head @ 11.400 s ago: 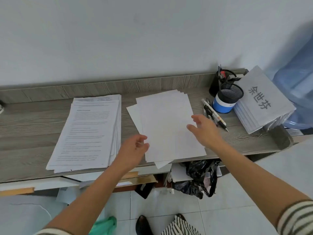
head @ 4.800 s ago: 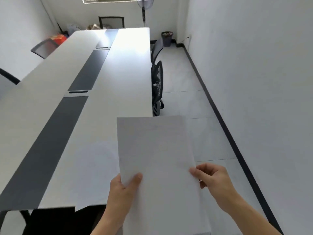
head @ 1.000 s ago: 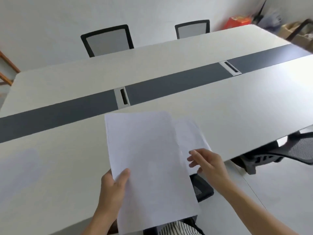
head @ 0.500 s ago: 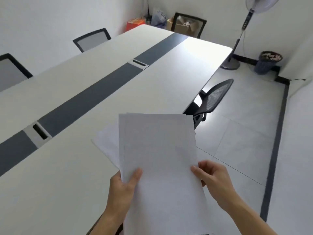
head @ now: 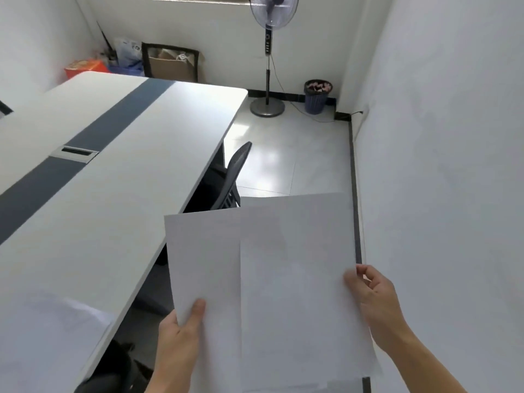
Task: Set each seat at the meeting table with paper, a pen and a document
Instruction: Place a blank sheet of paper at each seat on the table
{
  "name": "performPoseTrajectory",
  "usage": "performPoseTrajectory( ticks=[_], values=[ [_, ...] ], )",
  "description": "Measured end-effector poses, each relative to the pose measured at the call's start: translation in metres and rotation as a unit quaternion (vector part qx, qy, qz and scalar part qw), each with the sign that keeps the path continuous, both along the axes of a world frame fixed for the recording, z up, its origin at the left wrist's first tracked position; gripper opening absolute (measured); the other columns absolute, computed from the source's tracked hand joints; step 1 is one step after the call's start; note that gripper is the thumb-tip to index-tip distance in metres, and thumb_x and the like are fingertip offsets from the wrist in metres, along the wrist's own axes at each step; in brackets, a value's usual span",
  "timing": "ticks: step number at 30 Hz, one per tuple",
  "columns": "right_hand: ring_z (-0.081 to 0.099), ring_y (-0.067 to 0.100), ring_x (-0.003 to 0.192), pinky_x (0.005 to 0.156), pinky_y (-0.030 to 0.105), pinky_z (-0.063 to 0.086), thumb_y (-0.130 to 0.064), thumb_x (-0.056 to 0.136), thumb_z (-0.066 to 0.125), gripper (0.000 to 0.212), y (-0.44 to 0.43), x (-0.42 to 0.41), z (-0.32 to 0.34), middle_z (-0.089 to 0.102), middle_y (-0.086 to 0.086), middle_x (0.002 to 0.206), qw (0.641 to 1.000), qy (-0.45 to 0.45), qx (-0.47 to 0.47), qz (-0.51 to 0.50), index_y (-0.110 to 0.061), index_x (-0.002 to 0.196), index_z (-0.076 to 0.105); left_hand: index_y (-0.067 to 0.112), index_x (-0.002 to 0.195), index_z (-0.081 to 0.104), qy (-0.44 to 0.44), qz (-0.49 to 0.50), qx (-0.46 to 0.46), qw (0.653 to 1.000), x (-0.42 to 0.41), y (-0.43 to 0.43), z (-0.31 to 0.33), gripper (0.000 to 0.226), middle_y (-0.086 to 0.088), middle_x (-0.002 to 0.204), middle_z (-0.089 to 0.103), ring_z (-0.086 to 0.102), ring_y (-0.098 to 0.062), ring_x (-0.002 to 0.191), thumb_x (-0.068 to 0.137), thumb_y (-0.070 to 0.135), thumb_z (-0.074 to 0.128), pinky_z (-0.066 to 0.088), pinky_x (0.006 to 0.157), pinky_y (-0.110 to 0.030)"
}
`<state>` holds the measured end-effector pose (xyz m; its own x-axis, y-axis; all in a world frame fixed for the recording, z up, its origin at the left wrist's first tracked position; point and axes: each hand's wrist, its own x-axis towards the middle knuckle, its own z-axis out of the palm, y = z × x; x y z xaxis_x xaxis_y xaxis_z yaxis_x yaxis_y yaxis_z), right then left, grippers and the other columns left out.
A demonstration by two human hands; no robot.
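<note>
1. Left hand (head: 175, 344): grips the left sheet (head: 204, 256) at its lower left corner. The thumb lies on top of the paper; the fingers are hidden beneath it.
2. Right hand (head: 377, 299): pinches the right sheet (head: 297, 279) at its right edge, thumb on the upper face and fingers curled behind the edge.
3. Both sheets are held in the air between the hands, just off the table (head: 113, 194) edge. The right sheet overlaps the left sheet; its left edge runs straight down the middle of the pair.
4. The table extends to the left of the left hand and away ahead of it. A dark strip runs along its centre.
5. A flat sheet (head: 56, 324) lies on the table, left of the left hand, near the table edge.
6. A chair (head: 235, 171) is tucked under the table, ahead of the hands and just beyond the top edge of the held sheets.
7. A fan (head: 268, 66) and a bin (head: 317, 96) stand on the floor by the wall, far ahead of the right hand.
</note>
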<state>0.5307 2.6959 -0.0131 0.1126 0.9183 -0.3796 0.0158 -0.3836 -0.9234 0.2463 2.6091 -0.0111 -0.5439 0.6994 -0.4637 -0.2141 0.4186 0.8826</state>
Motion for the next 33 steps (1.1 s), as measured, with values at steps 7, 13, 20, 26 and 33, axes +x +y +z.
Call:
performPoseTrajectory(
  ticks=[7,13,20,26,33],
  values=[
    [0.067,0.030,0.074,0.075,0.045,0.057,-0.013,0.097,0.058,0.011,0.095,0.050,-0.011,0.074,0.013,0.089,0.994,-0.006,0.009,-0.111,-0.009,0.095,0.068,0.015,0.092,0.065,0.008,0.019,0.001,1.000,0.003,0.113,-0.005,0.011,-0.001,0.094,0.068,0.062,-0.027,0.092,0.095,0.022,0.056,0.044,0.088,-0.037],
    [0.069,0.028,0.075,0.074,0.039,0.056,-0.010,0.095,0.059,0.014,0.203,0.066,-0.019,0.076,0.009,0.089,0.986,-0.001,-0.016,-0.165,-0.014,0.092,0.071,0.011,0.114,0.062,0.007,0.042,0.024,0.999,-0.004,0.240,-0.010,0.022,-0.005,0.101,0.067,0.060,-0.027,0.097,0.095,0.023,0.055,0.044,0.092,-0.039],
    [0.068,0.029,0.077,0.072,0.038,0.056,-0.009,0.096,0.057,0.013,0.332,0.041,0.000,0.075,0.007,0.088,0.989,0.018,-0.008,-0.144,-0.011,0.096,0.070,0.006,0.112,0.060,0.005,0.039,0.037,0.999,-0.022,0.374,0.013,0.022,-0.007,0.099,0.065,0.059,-0.028,0.096,0.097,0.021,0.052,0.043,0.087,-0.038],
    [0.067,0.033,0.086,0.092,0.052,0.054,-0.011,0.094,0.061,0.014,0.464,0.018,-0.009,0.073,0.016,0.102,0.997,0.018,-0.020,-0.075,-0.007,0.105,0.068,0.004,0.115,0.060,0.017,0.132,0.031,0.991,-0.045,0.457,0.010,0.027,-0.009,0.102,0.064,0.058,-0.027,0.100,0.096,0.022,0.054,0.042,0.091,-0.037],
    [0.062,0.018,0.069,0.062,0.029,0.050,-0.008,0.095,0.057,0.015,0.643,-0.035,-0.011,0.067,0.001,0.081,0.996,0.017,-0.002,0.083,-0.017,0.085,0.063,0.001,0.118,0.060,0.050,0.328,-0.014,0.943,-0.052,0.521,0.004,0.030,-0.011,0.107,0.060,0.057,-0.028,0.106,0.094,0.020,0.058,0.041,0.094,-0.036]
  ],
)
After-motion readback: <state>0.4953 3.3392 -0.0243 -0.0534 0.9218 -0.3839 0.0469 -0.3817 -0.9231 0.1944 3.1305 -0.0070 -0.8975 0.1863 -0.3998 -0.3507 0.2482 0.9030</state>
